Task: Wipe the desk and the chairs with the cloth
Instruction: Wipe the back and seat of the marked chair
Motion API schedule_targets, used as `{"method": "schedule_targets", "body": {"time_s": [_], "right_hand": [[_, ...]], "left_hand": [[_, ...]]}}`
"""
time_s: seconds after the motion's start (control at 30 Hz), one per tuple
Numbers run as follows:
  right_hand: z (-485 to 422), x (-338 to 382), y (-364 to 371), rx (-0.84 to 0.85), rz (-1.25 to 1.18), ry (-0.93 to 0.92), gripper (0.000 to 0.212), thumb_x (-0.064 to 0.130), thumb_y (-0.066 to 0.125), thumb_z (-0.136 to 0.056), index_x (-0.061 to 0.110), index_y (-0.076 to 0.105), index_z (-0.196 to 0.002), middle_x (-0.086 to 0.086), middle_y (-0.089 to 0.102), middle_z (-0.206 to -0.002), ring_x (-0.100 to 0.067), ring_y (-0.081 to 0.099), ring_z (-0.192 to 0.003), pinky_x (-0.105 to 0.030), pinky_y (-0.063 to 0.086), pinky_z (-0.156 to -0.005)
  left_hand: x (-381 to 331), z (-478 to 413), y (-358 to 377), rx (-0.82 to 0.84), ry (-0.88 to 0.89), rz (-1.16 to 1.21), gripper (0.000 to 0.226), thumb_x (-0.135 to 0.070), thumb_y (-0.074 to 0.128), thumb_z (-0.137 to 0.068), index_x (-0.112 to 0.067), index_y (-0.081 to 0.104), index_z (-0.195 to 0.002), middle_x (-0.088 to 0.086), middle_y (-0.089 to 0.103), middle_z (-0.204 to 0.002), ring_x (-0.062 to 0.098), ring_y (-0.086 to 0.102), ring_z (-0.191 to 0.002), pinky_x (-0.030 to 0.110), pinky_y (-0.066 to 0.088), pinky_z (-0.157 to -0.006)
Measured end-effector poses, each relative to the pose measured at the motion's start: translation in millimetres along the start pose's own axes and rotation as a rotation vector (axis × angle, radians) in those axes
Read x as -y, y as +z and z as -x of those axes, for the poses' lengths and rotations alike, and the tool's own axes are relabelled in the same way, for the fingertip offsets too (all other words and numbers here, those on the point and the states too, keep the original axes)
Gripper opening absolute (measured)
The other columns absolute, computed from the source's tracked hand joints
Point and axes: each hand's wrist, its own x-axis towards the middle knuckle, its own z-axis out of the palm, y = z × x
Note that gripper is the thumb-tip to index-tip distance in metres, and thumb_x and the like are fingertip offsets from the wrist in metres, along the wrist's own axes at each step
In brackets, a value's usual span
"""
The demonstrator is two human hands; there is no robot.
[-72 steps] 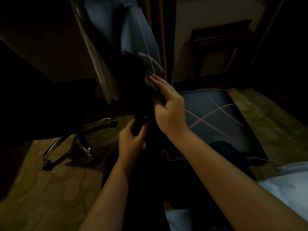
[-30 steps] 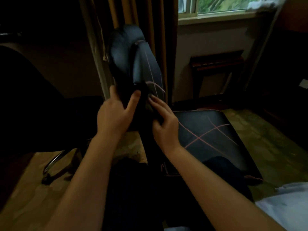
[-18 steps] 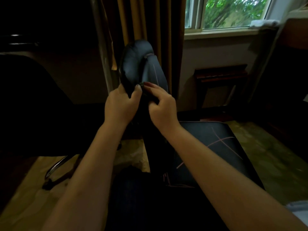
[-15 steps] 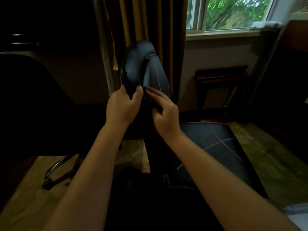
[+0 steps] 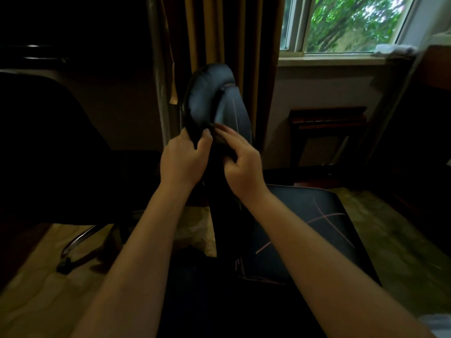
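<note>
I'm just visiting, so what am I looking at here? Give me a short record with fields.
Place: dim room, window with green trees outside, mustard curtain
Chair part in hand: black padded chair backrest with thin pink lines
Left hand: grips the backrest's edge
Right hand: fingers lie on the backrest's front
Cloth: too dark to make out
Nearby: second dark chair with chrome legs
</note>
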Motion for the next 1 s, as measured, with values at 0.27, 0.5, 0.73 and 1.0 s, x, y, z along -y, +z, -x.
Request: {"method": "schedule_targets", "body": {"time_s": [0.27,0.5,0.73,1.0], "right_hand": [[72,-45,-9,-0.070,-0.089,0.354,0.052,-0.012,0.053,-0.087,0.012,0.055,-0.132,0.003,0.056,-0.131,-0.010,0.051,-0.126,-0.024,0.040,-0.109],[6,-6,5,-0.069,-0.084,0.174,0.046,-0.001,0.047,-0.086,0.004,0.058,-0.131,-0.008,0.057,-0.136,-0.005,0.046,-0.128,-0.017,0.036,-0.109],[76,-34,8,-0.197,-0.002,0.261,0.050,-0.001,0.050,-0.083,0.009,0.060,-0.131,0.003,0.056,-0.135,-0.001,0.050,-0.126,-0.018,0.038,-0.108],[31,-50,-6,-0.046,-0.110,0.445,0.045,-0.006,0.048,-0.091,0.009,0.058,-0.132,0.004,0.062,-0.121,0.002,0.058,-0.110,-0.010,0.045,-0.094]], "left_hand": [[5,0,4,0.018,0.021,0.055,0.025,-0.038,0.044,-0.100,-0.018,0.053,-0.090,-0.007,0.053,-0.072,0.004,0.049,-0.065,0.023,0.033,-0.055],[3,0,2,0.019,-0.014,0.025,0.023,-0.039,0.043,-0.100,-0.019,0.053,-0.095,-0.014,0.047,-0.071,-0.001,0.042,-0.062,0.019,0.031,-0.055],[4,4,5,0.004,0.009,0.022,0.024,-0.039,0.043,-0.100,-0.018,0.055,-0.098,-0.013,0.047,-0.071,-0.001,0.041,-0.061,0.015,0.029,-0.054],[2,1,4,0.019,-0.001,0.028,0.023,-0.040,0.042,-0.101,-0.020,0.052,-0.094,-0.011,0.050,-0.072,-0.002,0.045,-0.062,0.018,0.030,-0.053]]}}
